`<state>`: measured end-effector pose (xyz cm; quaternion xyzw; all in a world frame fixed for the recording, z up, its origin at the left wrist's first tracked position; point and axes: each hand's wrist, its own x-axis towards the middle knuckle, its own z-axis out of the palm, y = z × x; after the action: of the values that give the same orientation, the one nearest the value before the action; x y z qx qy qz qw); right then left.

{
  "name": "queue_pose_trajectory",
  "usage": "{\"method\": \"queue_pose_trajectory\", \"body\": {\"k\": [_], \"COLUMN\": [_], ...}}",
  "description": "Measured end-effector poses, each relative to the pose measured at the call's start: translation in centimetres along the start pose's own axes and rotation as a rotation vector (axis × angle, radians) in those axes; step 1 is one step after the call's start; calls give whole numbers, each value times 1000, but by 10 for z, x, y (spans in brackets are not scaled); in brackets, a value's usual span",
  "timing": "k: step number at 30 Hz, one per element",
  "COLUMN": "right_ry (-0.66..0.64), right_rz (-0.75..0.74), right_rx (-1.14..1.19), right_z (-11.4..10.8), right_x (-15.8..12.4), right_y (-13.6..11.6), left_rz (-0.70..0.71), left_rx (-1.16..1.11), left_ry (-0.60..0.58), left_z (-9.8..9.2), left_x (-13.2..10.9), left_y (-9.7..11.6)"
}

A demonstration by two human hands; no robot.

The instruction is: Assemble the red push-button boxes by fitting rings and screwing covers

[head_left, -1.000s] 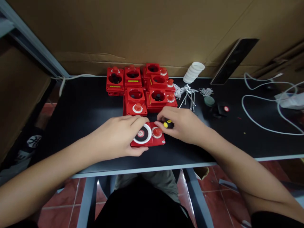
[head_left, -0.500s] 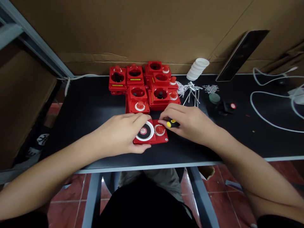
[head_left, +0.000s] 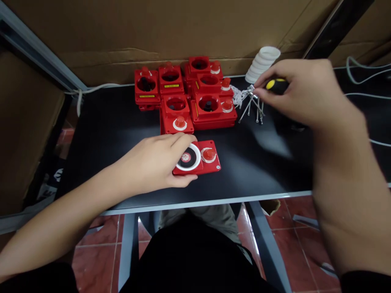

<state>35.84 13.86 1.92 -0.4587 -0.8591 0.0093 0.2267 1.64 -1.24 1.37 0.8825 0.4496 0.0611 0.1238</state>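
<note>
My left hand (head_left: 159, 162) grips the left end of a red alarm box (head_left: 214, 165), thumb at its near edge and fingers over the far side. On the box are a white ring (head_left: 198, 160) around a black disc and a red dome lamp (head_left: 209, 154). My right hand (head_left: 305, 91) has a screwdriver with a black and yellow handle (head_left: 277, 86) tucked in its palm; the shaft is hidden. Its thumb and forefinger reach the top of a bunch of long metal screws (head_left: 256, 106); whether they pinch one is unclear.
Several red housings (head_left: 210, 106) with round openings stand behind the held box. A stack of white rings (head_left: 263, 63) leans by the cardboard wall (head_left: 110, 32), near small white pieces (head_left: 239, 97). White cables (head_left: 363, 83) lie at the right. The black table (head_left: 244, 175) has a grey front edge.
My right hand has left the box's lamp end and moved up and right to the metal screws, keeping the screwdriver. My left hand stays on the box. The camera view has shifted slightly.
</note>
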Motion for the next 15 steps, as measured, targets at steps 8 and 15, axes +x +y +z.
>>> {"method": "queue_pose_trajectory", "body": {"k": [8, 15], "right_ry": [-266, -300], "right_rz": [703, 671], "right_rx": [-273, -316], "right_z": [-17, -15], "right_x": [6, 3], "right_y": [15, 43], "left_rz": [-11, -29], "left_rx": [18, 1], "left_ry": [-22, -45], "left_z": [0, -3], "left_x": [1, 1], "left_y": [-1, 0]}}
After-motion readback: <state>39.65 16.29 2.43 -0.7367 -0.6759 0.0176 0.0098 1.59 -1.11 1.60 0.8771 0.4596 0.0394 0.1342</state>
